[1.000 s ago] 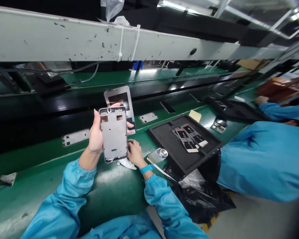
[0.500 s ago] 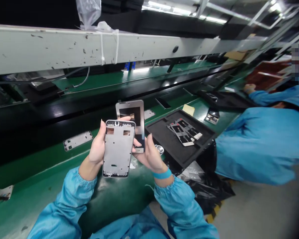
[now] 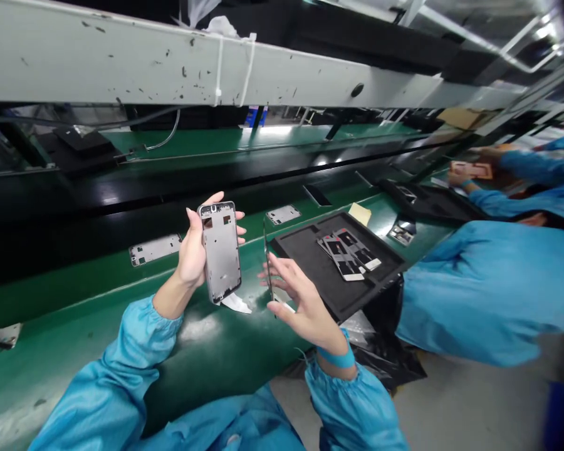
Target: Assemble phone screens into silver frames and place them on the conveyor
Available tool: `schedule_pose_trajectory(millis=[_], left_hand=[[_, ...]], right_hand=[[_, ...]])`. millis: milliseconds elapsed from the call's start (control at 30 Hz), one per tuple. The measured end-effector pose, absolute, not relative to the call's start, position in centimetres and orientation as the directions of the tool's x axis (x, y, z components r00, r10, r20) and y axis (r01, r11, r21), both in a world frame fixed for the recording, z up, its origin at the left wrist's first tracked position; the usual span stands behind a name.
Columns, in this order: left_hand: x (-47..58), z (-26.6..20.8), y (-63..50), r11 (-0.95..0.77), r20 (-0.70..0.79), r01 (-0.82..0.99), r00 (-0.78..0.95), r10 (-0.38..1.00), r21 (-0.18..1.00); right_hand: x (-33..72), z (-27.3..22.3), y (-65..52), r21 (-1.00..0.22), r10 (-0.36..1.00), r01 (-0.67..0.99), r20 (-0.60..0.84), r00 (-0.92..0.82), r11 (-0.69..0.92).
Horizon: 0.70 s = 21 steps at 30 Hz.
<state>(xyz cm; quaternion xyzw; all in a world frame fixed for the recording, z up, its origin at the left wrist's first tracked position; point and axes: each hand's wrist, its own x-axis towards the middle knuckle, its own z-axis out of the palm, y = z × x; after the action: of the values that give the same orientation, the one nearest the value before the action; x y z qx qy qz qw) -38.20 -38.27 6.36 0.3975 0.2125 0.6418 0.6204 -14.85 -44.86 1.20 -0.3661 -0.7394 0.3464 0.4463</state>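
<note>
A silver phone frame [image 3: 222, 254] is gripped in my left hand [image 3: 192, 257], thumb along its left edge and fingertips showing past its right edge. It leans slightly, its cut-out inner face towards me. To its right, my right hand [image 3: 301, 297] holds a thin phone screen panel [image 3: 269, 263], turned so that only its edge shows. The two parts are apart. A crumpled white piece [image 3: 236, 304] lies on the green bench [image 3: 202, 363] beneath the frame.
A black tray [image 3: 305, 263] at right bears several phone panels [image 3: 345, 250]. Loose metal frames [image 3: 155, 249] and a dark panel [image 3: 316, 195] lie along the line. A yellow paper [image 3: 360, 213] is behind the tray. A co-worker's blue sleeve [image 3: 489, 282] is close on the right.
My hands have moved apart. The panel, earlier behind the frame with its face showing, has turned edge-on in my right hand. The frame has tilted a little in my left hand.
</note>
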Motion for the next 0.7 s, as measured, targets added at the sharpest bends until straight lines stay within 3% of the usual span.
schedule_pose_trajectory(millis=[367, 700], left_hand=[[-39.4, 6.7, -37.9, -0.274, 0.333, -0.605, -0.016, 0.943, 0.747], [-40.2, 7.1, -38.6, -0.311, 0.424, -0.517, 0.113, 0.899, 0.797]], right_hand=[[-14.6, 2.4, -45.5, -0.621, 0.765, 0.451, 0.478, -0.430, 0.641], [-16.6, 2.7, -44.5, -0.678, 0.764, 0.370, 0.485, -0.425, 0.636]])
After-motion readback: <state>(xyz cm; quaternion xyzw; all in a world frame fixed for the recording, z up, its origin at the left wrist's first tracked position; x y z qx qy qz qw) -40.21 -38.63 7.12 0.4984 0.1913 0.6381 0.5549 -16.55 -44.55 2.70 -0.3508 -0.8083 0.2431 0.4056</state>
